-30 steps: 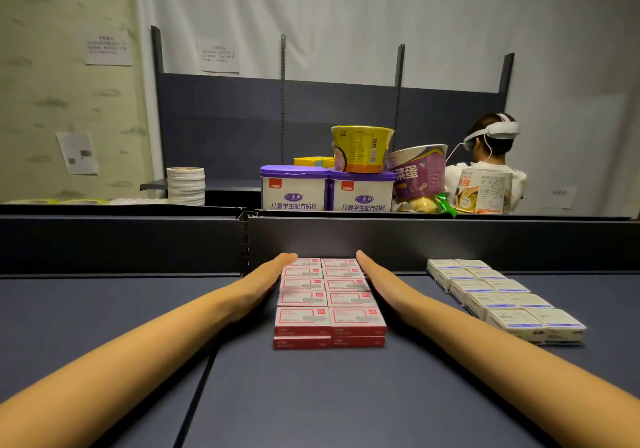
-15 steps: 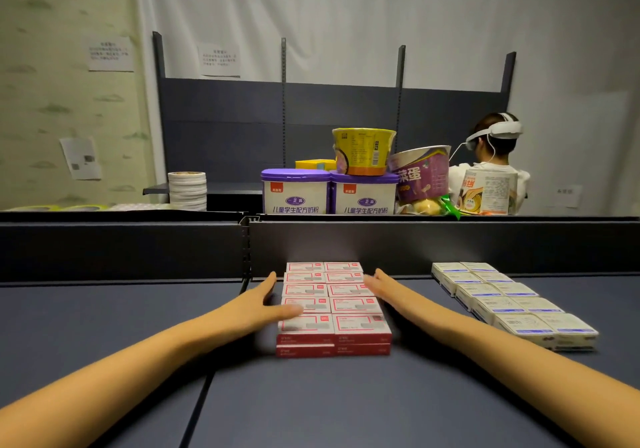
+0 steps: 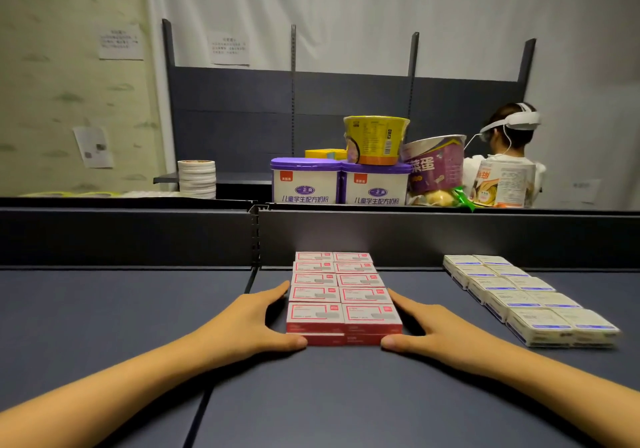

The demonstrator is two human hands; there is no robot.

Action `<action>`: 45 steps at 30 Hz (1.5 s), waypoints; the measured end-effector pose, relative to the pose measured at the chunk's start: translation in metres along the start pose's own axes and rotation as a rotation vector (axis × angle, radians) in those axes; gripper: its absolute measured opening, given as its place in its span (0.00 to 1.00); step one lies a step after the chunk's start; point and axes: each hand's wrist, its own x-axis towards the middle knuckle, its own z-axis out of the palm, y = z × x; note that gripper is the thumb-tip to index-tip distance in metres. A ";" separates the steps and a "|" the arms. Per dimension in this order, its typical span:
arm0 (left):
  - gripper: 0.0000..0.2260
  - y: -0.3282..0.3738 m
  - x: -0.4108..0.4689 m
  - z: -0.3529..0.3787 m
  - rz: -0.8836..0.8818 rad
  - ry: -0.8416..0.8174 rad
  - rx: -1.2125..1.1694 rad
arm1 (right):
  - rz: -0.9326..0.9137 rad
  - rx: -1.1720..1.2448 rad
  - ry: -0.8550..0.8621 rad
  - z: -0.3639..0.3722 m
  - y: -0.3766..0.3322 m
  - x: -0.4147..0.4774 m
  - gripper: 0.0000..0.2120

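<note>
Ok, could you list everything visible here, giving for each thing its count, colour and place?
red boxes: ten on top, more beneath, red and white, centre of the shelf
white boxes: two-column block, count unclear, white with blue, on the right
shelf: one, dark blue-grey, under both blocks
tubs: two, white with purple lids, behind the back wall
yellow bowl: one, on the tubs
purple bowl: one, tilted, right of the tubs
white rolls: one stack, back left
paper sheets: at least three, white, on the walls
another person: one, white headset, far right
left hand: against the red boxes' left side, thumb at their front
right hand: the same on their right side
</note>
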 end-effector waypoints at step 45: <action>0.45 0.162 0.082 0.099 0.033 -0.089 0.078 | 0.203 -0.103 0.279 -0.127 0.099 -0.094 0.46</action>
